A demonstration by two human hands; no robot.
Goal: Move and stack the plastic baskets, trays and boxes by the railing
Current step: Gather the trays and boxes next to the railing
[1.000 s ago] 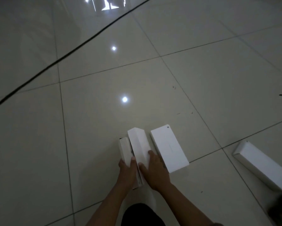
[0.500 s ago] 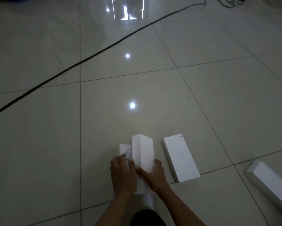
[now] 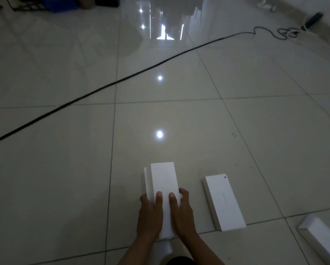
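White box held by both hands; second box beside, cable beyond.

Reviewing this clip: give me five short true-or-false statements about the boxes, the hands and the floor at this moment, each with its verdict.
1. Both hands, the left hand and the right hand, grip the same white box. True.
2. That box lies on another white box, whose edge shows along its left side. True.
3. The flat white box to the right touches the held box. False: bare tile floor lies between them.
4. A black cable runs across the floor beyond the boxes. True.
5. Only three white boxes show. False: a fourth, the long white box, lies at the lower right.
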